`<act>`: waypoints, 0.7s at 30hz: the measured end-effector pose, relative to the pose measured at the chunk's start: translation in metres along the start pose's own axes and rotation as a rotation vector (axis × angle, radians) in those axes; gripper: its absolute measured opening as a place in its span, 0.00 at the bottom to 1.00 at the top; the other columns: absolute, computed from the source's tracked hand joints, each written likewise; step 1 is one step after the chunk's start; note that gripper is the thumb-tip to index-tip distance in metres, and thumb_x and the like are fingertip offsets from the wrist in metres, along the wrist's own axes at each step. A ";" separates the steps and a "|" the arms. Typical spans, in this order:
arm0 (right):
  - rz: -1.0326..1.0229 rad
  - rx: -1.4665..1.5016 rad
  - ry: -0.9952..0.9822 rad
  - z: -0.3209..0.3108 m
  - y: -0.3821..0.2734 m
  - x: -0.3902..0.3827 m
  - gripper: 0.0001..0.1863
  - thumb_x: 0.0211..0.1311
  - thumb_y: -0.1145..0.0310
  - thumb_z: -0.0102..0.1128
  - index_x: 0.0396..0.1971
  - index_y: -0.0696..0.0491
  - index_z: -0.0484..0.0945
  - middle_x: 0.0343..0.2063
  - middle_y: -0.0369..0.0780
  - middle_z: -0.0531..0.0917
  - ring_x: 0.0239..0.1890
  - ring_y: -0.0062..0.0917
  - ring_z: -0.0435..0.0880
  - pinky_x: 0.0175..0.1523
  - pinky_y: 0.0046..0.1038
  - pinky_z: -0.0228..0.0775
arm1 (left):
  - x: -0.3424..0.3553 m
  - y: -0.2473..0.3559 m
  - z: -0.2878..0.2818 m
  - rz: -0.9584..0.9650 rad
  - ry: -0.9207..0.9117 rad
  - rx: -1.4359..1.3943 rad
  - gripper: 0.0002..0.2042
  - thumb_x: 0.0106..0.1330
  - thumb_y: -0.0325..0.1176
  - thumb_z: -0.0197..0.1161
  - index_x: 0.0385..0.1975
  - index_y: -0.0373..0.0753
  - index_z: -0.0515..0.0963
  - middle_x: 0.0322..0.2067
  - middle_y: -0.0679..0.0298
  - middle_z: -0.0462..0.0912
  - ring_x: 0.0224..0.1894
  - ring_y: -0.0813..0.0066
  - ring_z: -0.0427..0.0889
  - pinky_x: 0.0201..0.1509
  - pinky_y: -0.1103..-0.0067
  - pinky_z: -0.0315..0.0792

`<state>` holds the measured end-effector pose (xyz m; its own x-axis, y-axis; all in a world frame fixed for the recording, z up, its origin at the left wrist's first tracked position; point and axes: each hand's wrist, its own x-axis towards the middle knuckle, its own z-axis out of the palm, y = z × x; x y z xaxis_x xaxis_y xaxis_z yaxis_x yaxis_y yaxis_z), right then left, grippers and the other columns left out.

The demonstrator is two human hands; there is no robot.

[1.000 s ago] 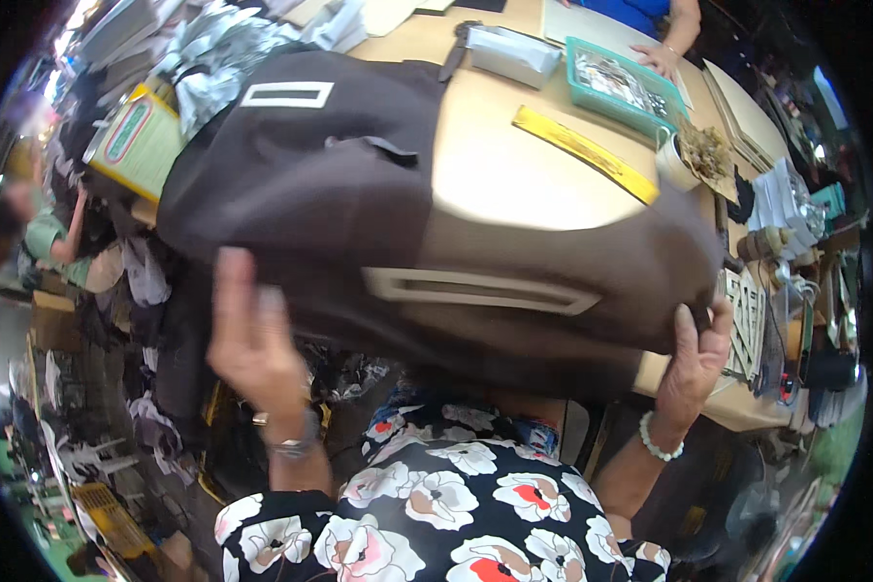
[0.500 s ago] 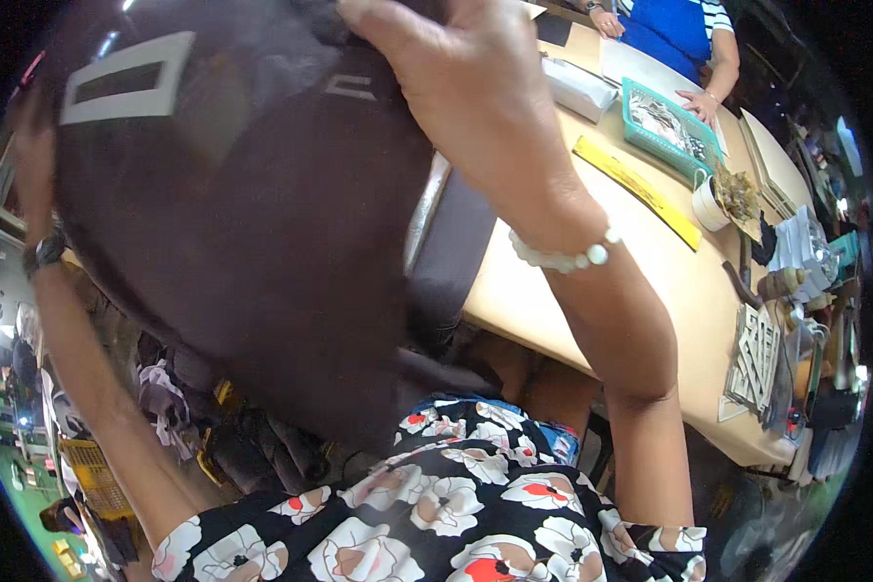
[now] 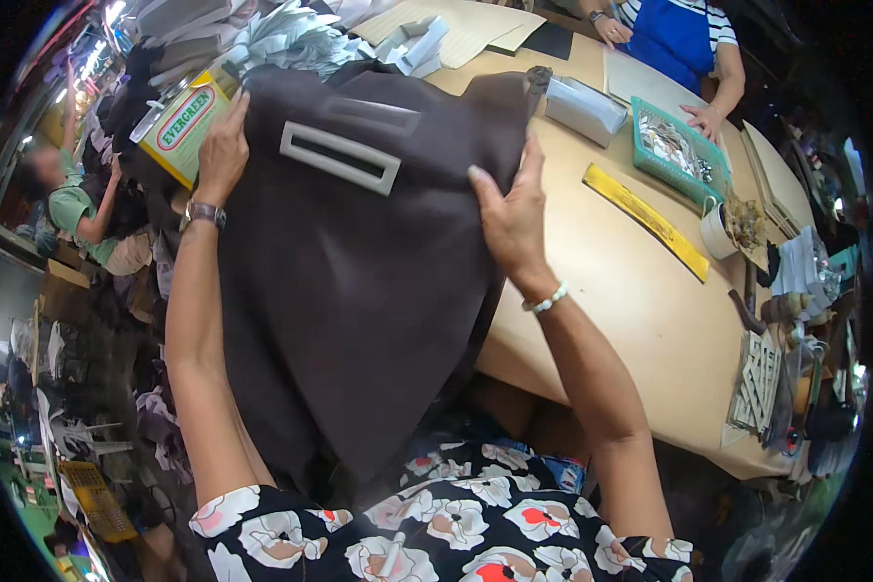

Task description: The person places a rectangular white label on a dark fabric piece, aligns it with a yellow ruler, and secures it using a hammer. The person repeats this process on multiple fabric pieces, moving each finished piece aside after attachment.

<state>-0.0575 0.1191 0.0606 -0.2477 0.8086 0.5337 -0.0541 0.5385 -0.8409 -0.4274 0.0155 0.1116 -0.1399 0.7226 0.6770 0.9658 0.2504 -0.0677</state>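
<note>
A large dark brown sheet (image 3: 359,281) of supple material, leather or cloth, hangs over the table's near edge and down toward my lap. My left hand (image 3: 225,150) is closed on its left edge, beside a yellow can. At the right edge, my right hand (image 3: 516,218) grips the sheet, thumb on top and the other fingers partly hidden. On the sheet's upper part shows a pale grey rectangular frame (image 3: 390,177) with a long slot. Just above it is a fainter, blurred rectangular mark (image 3: 373,114).
The tan table (image 3: 601,330) holds a yellow strip (image 3: 645,221), a teal basket (image 3: 679,155) of small parts, a white cup (image 3: 716,231) and a grey box (image 3: 584,112). Grey-white pieces (image 3: 291,44) are heaped beyond the yellow can (image 3: 186,131). A co-worker in a blue apron (image 3: 671,39) stands opposite.
Both hands have come down and away from my view with the sheet, which was raised close before. It now lies lower and farther, uncovering the can and the heap behind.
</note>
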 end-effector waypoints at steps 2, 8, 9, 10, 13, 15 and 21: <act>-0.040 -0.018 0.031 -0.005 0.001 0.028 0.39 0.57 0.74 0.60 0.64 0.65 0.48 0.52 0.61 0.72 0.55 0.46 0.75 0.60 0.33 0.65 | 0.030 0.000 0.015 0.075 0.062 0.039 0.23 0.60 0.21 0.49 0.58 0.37 0.68 0.57 0.54 0.72 0.56 0.56 0.72 0.58 0.68 0.67; 0.017 -0.146 0.066 -0.011 0.036 0.078 0.41 0.55 0.73 0.63 0.63 0.65 0.49 0.50 0.58 0.75 0.50 0.43 0.78 0.56 0.31 0.69 | 0.083 0.003 0.069 0.149 0.035 0.107 0.22 0.56 0.20 0.49 0.54 0.34 0.71 0.55 0.54 0.74 0.55 0.57 0.72 0.59 0.69 0.67; 0.054 -0.163 0.061 -0.012 0.049 0.079 0.41 0.55 0.73 0.64 0.63 0.65 0.49 0.50 0.56 0.75 0.50 0.39 0.79 0.54 0.30 0.71 | 0.080 -0.001 0.085 0.225 0.080 0.151 0.22 0.56 0.20 0.49 0.53 0.34 0.72 0.55 0.55 0.74 0.55 0.55 0.72 0.60 0.68 0.66; 0.091 -0.176 0.054 -0.010 0.059 0.080 0.41 0.55 0.72 0.65 0.64 0.65 0.50 0.50 0.54 0.76 0.49 0.35 0.80 0.53 0.28 0.72 | 0.076 -0.006 0.099 0.203 0.024 0.156 0.21 0.57 0.21 0.50 0.53 0.35 0.72 0.55 0.55 0.74 0.55 0.55 0.72 0.61 0.67 0.65; 0.178 -0.103 0.054 -0.009 0.085 0.071 0.42 0.55 0.72 0.65 0.64 0.65 0.48 0.47 0.55 0.78 0.45 0.34 0.81 0.50 0.28 0.74 | 0.063 0.011 0.117 0.149 -0.238 0.242 0.20 0.59 0.25 0.52 0.54 0.40 0.73 0.57 0.56 0.73 0.61 0.57 0.67 0.65 0.61 0.59; 0.328 -0.016 0.027 -0.008 0.093 0.066 0.42 0.56 0.72 0.64 0.64 0.65 0.46 0.47 0.57 0.76 0.45 0.32 0.81 0.49 0.27 0.75 | 0.062 0.021 0.113 0.149 -0.097 0.326 0.20 0.60 0.26 0.54 0.55 0.41 0.73 0.58 0.55 0.71 0.61 0.57 0.67 0.65 0.59 0.58; 0.387 0.058 0.077 -0.004 0.096 0.065 0.43 0.55 0.70 0.65 0.64 0.65 0.48 0.43 0.56 0.79 0.44 0.35 0.82 0.52 0.28 0.72 | 0.051 0.040 0.096 -0.057 -0.053 -0.040 0.20 0.70 0.42 0.50 0.58 0.41 0.70 0.61 0.53 0.68 0.64 0.52 0.63 0.67 0.57 0.53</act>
<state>-0.0746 0.2246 0.0154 -0.1874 0.9658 0.1794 -0.0256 0.1778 -0.9837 -0.4169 0.1245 0.0732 -0.2053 0.7415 0.6388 0.9637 0.2669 0.0000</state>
